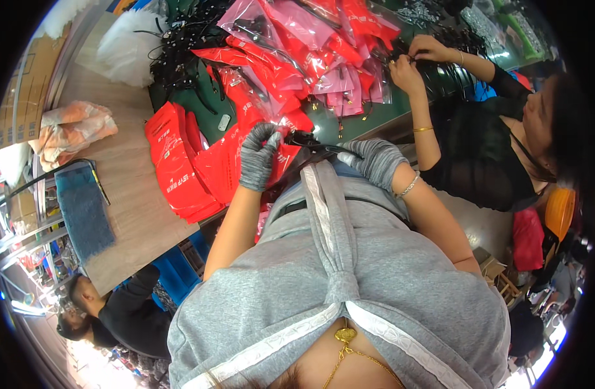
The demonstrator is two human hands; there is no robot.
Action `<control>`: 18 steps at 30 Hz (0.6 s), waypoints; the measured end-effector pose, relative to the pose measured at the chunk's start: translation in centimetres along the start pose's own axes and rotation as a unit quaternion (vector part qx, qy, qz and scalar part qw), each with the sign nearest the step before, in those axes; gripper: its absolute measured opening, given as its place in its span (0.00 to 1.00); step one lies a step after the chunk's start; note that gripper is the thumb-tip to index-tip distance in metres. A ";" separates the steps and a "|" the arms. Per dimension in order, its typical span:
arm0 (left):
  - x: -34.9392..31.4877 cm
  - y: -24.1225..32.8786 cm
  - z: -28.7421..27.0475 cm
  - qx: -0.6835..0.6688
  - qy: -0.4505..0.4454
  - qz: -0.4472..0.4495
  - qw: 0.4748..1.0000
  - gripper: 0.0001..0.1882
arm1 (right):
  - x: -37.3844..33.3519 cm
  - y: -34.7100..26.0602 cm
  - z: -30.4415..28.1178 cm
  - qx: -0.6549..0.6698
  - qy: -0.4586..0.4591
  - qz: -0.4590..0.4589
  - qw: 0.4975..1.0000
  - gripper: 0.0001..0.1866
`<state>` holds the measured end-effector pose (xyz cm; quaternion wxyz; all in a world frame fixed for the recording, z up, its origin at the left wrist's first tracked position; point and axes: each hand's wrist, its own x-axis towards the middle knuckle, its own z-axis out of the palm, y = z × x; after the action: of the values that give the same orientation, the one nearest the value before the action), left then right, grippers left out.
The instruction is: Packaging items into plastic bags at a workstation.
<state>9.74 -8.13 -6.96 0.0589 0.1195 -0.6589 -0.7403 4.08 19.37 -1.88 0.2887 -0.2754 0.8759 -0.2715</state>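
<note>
My left hand point(258, 157), in a grey knitted glove, is closed with thumb and fingers pinching the edge of a red plastic bag point(284, 160). To its right, my gloved right hand point(374, 162) is closed on the end of a black strap-like cord point(320, 148). The cord reaches across to the mouth of the bag, beside my left fingers. Whether its far end lies inside the bag I cannot tell. A stack of flat red plastic bags point(180, 162) lies on the table just left of my left hand.
Filled red and pink bags point(336, 48) are heaped on the green table point(210, 123). Black cords point(180, 58) lie in a tangle at the back left. On the right a co-worker's hands point(411, 71) handle black cords. A blue cloth point(83, 211) lies on the wooden table point(135, 194).
</note>
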 end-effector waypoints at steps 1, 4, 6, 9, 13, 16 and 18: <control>-0.2 0.9 0.0 0.024 0.020 -0.013 0.999 0.08 | -0.1 -0.4 -0.5 -0.021 0.046 -0.029 0.998 0.21; -0.1 1.5 -0.6 -0.006 0.034 0.002 0.999 0.08 | 0.4 -0.7 -2.0 -0.099 0.015 -0.049 0.994 0.21; 0.0 1.8 -0.7 -0.004 0.032 -0.005 0.999 0.08 | 0.6 0.1 -1.9 -0.097 0.040 -0.094 0.990 0.21; -0.1 2.4 -1.0 0.044 -0.001 0.012 0.999 0.08 | 0.5 -0.6 -2.7 -0.130 0.051 -0.141 0.980 0.21; -0.4 4.8 0.2 0.046 -0.072 0.044 0.995 0.07 | 0.9 -2.0 -2.9 -0.133 0.028 -0.100 0.986 0.21; -0.7 6.1 1.4 0.031 -0.110 0.086 0.990 0.05 | 2.1 -2.7 -2.5 -0.142 -0.002 -0.058 0.988 0.21; -0.8 6.1 1.7 0.088 -0.148 0.053 0.984 0.05 | 2.9 -4.9 -2.7 -0.118 -0.022 -0.063 0.991 0.22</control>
<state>9.67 -7.07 -0.61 -0.0105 -0.0215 -0.7286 -0.6845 1.95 14.91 2.02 0.2554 -0.3681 0.8763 -0.1773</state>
